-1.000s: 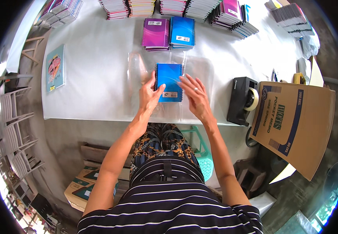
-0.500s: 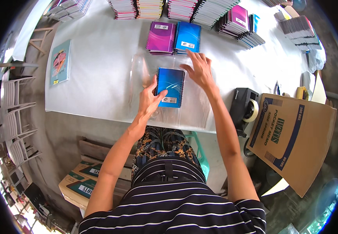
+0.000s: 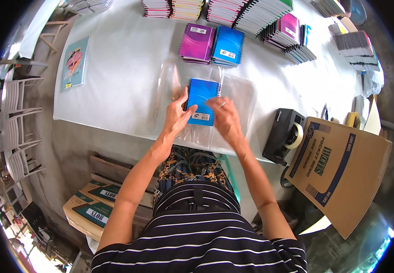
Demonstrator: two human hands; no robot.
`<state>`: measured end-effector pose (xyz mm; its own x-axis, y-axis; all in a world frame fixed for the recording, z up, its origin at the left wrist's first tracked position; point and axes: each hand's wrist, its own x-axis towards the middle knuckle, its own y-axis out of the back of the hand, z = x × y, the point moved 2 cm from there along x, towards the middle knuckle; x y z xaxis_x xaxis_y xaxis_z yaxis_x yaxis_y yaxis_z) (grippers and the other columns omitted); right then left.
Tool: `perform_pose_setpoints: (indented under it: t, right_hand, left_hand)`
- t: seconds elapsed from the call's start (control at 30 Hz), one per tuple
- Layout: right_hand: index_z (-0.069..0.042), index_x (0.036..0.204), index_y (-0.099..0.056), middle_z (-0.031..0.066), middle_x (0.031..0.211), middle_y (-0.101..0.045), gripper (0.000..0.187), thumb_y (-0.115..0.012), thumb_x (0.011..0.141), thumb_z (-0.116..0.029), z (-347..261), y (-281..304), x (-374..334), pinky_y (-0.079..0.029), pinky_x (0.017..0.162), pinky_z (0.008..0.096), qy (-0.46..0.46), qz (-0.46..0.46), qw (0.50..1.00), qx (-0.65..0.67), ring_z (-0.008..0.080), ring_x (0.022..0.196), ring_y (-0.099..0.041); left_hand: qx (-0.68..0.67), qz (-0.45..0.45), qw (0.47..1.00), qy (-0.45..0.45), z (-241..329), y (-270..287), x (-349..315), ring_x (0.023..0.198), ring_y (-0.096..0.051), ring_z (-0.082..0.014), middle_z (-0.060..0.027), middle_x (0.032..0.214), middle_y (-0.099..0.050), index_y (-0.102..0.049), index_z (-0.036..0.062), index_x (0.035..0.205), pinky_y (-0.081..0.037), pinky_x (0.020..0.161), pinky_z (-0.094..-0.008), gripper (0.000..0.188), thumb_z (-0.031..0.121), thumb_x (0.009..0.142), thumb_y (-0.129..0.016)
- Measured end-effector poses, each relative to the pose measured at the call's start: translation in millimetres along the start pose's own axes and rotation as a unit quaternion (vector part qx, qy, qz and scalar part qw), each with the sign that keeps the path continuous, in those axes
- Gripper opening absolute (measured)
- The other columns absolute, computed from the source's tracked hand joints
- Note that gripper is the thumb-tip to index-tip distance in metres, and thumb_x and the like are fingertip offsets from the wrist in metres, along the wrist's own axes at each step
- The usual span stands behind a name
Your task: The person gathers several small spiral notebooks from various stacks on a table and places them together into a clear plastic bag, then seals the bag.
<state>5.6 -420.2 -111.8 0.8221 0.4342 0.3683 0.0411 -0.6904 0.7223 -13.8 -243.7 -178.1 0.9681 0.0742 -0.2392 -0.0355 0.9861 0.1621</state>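
From the head view, your left hand [image 3: 177,116] pinches the left edge of the blue spiral notebook [image 3: 202,101], which lies on the clear plastic sleeve [image 3: 240,98] just ahead of your fingertips. Your right hand [image 3: 224,117] has come back from the far stacks (it reached toward the blue pile [image 3: 228,45] half a second ago) and now rests, fingers loosely curled, on the notebook's lower right corner, so both hands steady it again.

blue spiral notebook [image 3: 201,101] flat on clear plastic sleeve [image 3: 240,95] (white table)
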Motion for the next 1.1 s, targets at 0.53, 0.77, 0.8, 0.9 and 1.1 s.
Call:
perform_pose_setpoints:
  t: [0.53,0.77,0.8,0.9,1.1]
  right_hand:
    - [-0.001,0.094,-0.068,0.0071,0.101,-0.064,0.025,-0.061,0.072,0.008,-23.6,-13.9,-13.0,-0.042,0.089,0.0387,-0.021,-0.011,0.999,-0.048,0.0247,0.101,-0.059]
    - [0.001,0.095,-0.068,0.0088,0.102,-0.063,0.027,-0.061,0.070,0.009,-22.0,-14.7,-14.0,-0.043,0.088,0.0394,-0.023,-0.015,0.999,-0.038,0.0267,0.101,-0.058]
    - [0.001,0.094,-0.068,0.0083,0.102,-0.063,0.025,-0.060,0.071,0.007,-22.8,-14.6,-13.3,-0.043,0.088,0.0388,-0.020,-0.017,0.999,-0.043,0.0257,0.100,-0.058]
    - [0.001,0.094,-0.068,0.0080,0.103,-0.063,0.024,-0.059,0.072,0.005,-23.6,-13.3,-12.0,-0.043,0.088,0.0383,-0.016,-0.024,0.998,-0.051,0.0249,0.100,-0.057]
    - [0.002,0.095,-0.068,0.0100,0.102,-0.063,0.027,-0.058,0.072,0.010,-29.6,-10.6,-8.0,-0.044,0.085,0.0392,-0.026,-0.052,0.997,-0.041,0.0281,0.100,-0.057]
  left_hand:
    - [0.547,0.089,0.822,-0.130,-24.7,50.6,-44.4,0.142,-0.021,-0.0359,0.0015,0.152,-0.034,-0.046,0.0174,0.141,-0.020,0.110,-0.0625,0.056,0.024,0.088,-0.065]
    - [0.520,0.152,0.834,-0.101,-16.5,52.5,-51.5,0.143,-0.020,-0.0356,0.0052,0.144,-0.047,-0.051,0.0192,0.137,-0.017,0.111,-0.0623,0.051,0.022,0.088,-0.064]
    - [0.521,0.151,0.834,-0.102,-16.4,51.6,-51.6,0.143,-0.021,-0.0355,0.0053,0.142,-0.049,-0.052,0.0189,0.137,-0.018,0.111,-0.0619,0.050,0.021,0.088,-0.064]
    - [0.518,0.141,0.837,-0.108,-15.8,49.1,-51.8,0.141,-0.027,-0.0346,0.0044,0.138,-0.053,-0.051,0.0181,0.137,-0.019,0.112,-0.0599,0.051,0.015,0.087,-0.063]
    - [0.438,0.150,0.872,-0.158,-19.2,50.6,-52.5,0.124,-0.052,-0.0317,-0.0061,0.137,-0.053,-0.043,0.0164,0.142,-0.028,0.112,-0.0501,0.063,-0.005,0.084,-0.056]
